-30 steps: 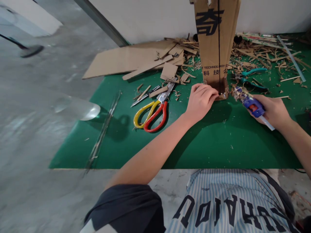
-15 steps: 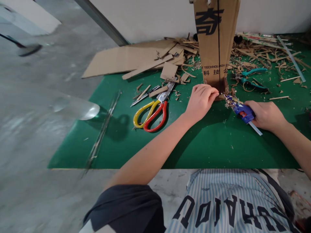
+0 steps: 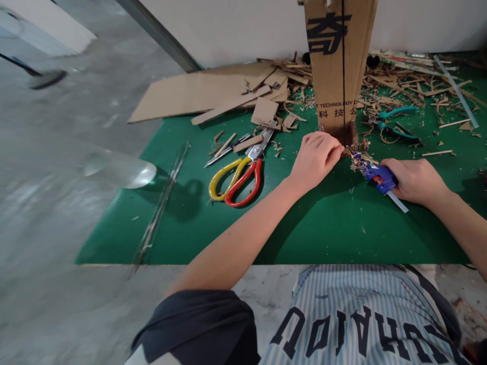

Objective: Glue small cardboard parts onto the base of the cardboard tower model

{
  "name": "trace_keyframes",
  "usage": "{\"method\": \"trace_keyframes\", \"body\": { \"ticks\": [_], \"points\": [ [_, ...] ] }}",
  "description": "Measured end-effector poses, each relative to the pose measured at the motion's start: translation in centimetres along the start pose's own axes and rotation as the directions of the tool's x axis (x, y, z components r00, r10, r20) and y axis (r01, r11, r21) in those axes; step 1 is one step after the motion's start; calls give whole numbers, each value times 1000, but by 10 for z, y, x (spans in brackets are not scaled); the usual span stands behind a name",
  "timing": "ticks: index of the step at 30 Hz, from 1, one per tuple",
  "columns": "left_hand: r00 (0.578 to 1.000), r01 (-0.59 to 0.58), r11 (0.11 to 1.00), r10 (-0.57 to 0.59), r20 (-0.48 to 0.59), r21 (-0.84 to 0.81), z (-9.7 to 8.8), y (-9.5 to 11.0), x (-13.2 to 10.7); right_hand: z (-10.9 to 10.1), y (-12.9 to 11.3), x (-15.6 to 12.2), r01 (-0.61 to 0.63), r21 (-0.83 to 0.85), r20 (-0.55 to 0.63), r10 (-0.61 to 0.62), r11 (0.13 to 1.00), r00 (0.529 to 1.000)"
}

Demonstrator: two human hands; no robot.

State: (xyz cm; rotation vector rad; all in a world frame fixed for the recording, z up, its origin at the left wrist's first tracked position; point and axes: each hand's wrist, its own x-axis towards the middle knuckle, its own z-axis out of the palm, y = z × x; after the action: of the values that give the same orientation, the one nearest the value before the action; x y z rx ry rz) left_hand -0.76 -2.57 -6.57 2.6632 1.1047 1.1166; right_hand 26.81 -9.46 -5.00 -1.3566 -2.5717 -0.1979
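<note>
A tall upright cardboard piece (image 3: pixel 337 66) with black printed characters stands on the green mat (image 3: pixel 228 223). My left hand (image 3: pixel 315 158) is curled, its fingertips pinching or pressing the cardboard's bottom left corner. My right hand (image 3: pixel 416 180) is closed round a blue glue gun (image 3: pixel 375 173) with a clear glue stick out its back. The gun's nozzle, crusted with scraps, points at the cardboard's base.
Scissors with yellow and red handles (image 3: pixel 239 175) lie left of my left hand, beside a thin metal blade (image 3: pixel 224 152). Teal-handled pliers (image 3: pixel 395 121) lie right of the cardboard. Flat cardboard sheets (image 3: pixel 198 94) and several offcuts litter the mat's back. A clear ruler (image 3: pixel 160 203) crosses the mat's left edge.
My right hand has brought the glue gun down and left, so its nozzle is now at the base of the cardboard. My left hand has stayed at the corner.
</note>
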Motion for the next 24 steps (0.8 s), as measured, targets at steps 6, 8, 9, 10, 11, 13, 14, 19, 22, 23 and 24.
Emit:
{"method": "trace_keyframes", "body": {
  "ticks": [6,8,9,10,11,13,14,19,22,23,24],
  "points": [
    [999,-35,999,35,-15,9,1,-2,0,-1,0,1,-1,1,3,1,1000,1000],
    [999,-37,999,37,12,20,1,-3,0,-1,-1,1,-5,-8,10,5,1000,1000],
    [999,-40,999,39,24,26,1,-4,0,-1,-1,2,-6,-11,10,6,1000,1000],
    [999,-43,999,42,31,32,1,-4,0,-2,-2,2,-5,-11,10,5,1000,1000],
    [998,-46,998,44,37,36,1,-4,0,-2,-2,2,-4,-7,9,4,1000,1000],
    [998,-43,998,41,41,40,1,-3,0,-2,-2,2,-6,5,11,6,1000,1000],
    [999,-35,999,34,36,39,1,-3,0,-2,-2,2,-9,9,11,8,1000,1000],
    [1000,5,1000,-5,19,31,0,-2,-1,-1,-1,1,2,2,8,-2,1000,1000],
    [999,-6,999,4,37,33,0,-3,-3,-1,0,0,18,-1,-6,-18,1000,1000],
    [999,-10,999,8,48,38,0,-4,-3,-1,0,-1,16,0,-7,-16,1000,1000],
    [998,-11,999,8,59,48,1,-4,-3,-1,0,-1,9,0,-6,-9,1000,1000]
  ]
}}
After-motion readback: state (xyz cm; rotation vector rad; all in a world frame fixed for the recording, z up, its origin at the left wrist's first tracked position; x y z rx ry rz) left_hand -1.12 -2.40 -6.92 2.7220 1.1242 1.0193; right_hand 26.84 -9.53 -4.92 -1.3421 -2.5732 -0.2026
